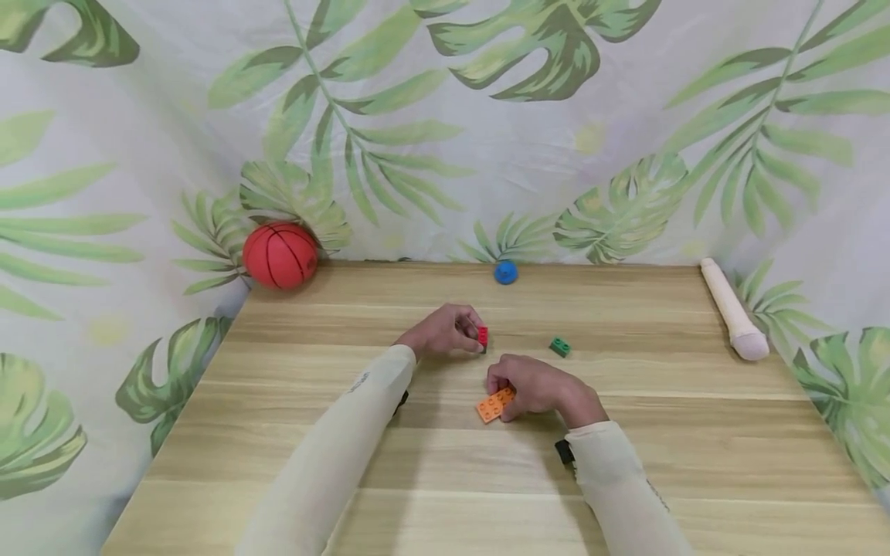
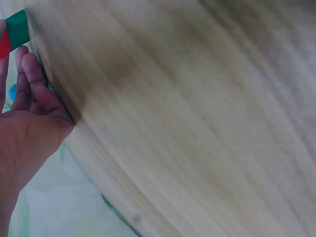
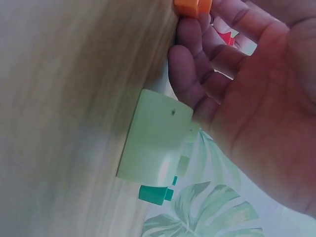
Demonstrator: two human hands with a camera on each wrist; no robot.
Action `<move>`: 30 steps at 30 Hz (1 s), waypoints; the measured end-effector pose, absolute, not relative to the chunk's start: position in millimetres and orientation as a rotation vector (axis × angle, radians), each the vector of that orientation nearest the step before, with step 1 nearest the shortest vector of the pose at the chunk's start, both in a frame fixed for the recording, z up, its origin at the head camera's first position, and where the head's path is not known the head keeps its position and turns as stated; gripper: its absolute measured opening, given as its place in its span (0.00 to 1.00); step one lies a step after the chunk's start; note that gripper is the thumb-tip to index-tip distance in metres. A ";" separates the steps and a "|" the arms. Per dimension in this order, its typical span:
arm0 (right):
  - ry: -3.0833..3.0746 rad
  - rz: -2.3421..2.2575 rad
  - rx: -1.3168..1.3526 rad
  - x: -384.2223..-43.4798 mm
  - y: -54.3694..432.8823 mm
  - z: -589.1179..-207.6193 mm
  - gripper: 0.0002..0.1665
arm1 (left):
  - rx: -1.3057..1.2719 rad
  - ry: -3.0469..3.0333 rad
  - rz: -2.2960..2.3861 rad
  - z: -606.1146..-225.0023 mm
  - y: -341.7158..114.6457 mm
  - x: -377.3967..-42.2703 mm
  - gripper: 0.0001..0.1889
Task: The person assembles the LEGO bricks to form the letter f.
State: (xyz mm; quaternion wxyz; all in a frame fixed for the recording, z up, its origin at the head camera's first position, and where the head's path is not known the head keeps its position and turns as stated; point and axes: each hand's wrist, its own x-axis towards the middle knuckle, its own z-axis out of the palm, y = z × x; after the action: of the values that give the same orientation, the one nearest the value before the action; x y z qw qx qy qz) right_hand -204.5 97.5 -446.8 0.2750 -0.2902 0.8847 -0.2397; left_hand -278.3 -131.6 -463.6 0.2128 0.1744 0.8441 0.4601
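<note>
My left hand [image 1: 448,332] pinches a small red toy brick [image 1: 483,335] just above the wooden table. In the left wrist view the red brick lies against a green block [image 2: 19,27], mostly cut off by the frame edge. Nearer to me, my right hand [image 1: 535,384] grips an orange studded brick [image 1: 490,408] between thumb and fingers, its right part covered by them. Beyond that hand, a small green brick [image 1: 560,347] lies on the table. A pale green studded brick [image 3: 155,138] stands beside the right hand in the right wrist view; the head view hides it.
A blue round piece [image 1: 506,272] sits at the table's back edge. At the back left corner is a red ball [image 1: 280,255] with black lines. Along the right edge lies a cream microphone-shaped object [image 1: 733,309]. Leaf-patterned cloth [image 1: 514,177] hangs behind the wooden table [image 1: 278,432].
</note>
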 end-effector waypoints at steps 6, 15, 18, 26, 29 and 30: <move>2.424 -0.661 -0.781 -203.9 97.1 -448.3 0.15 | 0.476 2.321 1.319 -466.3 -130.5 -276.0 0.14; 2.546 -0.741 -0.756 -209.5 103.7 -446.8 0.13 | 0.446 2.303 1.358 -473.1 -134.3 -276.3 0.14; 2.598 -0.789 -0.712 -212.5 106.3 -441.9 0.14 | 0.451 2.298 1.374 -473.5 -135.2 -276.4 0.14; 2.745 -0.964 -0.736 -227.0 106.4 -433.1 0.16 | 0.456 2.303 1.381 -471.5 -133.9 -276.2 0.15; 2.797 -0.993 -0.790 -235.1 102.2 -434.7 0.18 | 0.440 2.310 1.379 -471.4 -133.8 -275.6 0.14; 2.810 -1.004 -0.807 -237.9 100.4 -436.3 0.19 | 0.442 2.317 1.373 -471.7 -133.8 -275.2 0.14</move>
State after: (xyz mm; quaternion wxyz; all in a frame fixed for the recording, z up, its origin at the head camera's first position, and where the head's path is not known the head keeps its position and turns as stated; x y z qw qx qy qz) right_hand -237.9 100.4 -436.3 0.0254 -0.2610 0.9087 -0.3247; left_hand -275.2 -133.8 -471.7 0.2047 0.1584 0.8309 0.4925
